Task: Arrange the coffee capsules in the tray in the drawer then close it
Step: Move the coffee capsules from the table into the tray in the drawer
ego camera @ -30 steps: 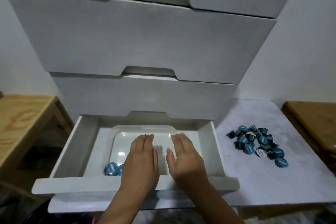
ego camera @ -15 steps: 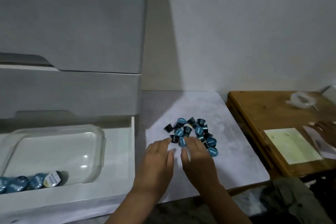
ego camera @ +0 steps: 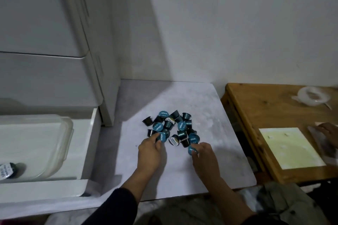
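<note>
On the pale worktop (ego camera: 182, 166) beside the open drawer (ego camera: 45, 187), a loose heap of coffee capsules (ego camera: 171, 129) lies tumbled, some on their sides, some foil up. The left hand (ego camera: 150, 153) has its grip closed on a blue-lidded capsule (ego camera: 161, 137) at the heap's near left edge, and the right hand (ego camera: 204, 155) pinches another capsule (ego camera: 192, 150) at the near right edge. The clear tray (ego camera: 67, 133) sits in the drawer, well apart from the heap, with at least one capsule (ego camera: 7, 171) at its near end, though the frame edge cuts that corner off. The risk is in the lift: capsules lean against the two being taken, so pulling these out could roll neighbours toward the worktop's front edge. A light pinch on a tapered wall may also slip on the carry across to the tray, and a capsule dropped short could land in the drawer outside the tray
</note>
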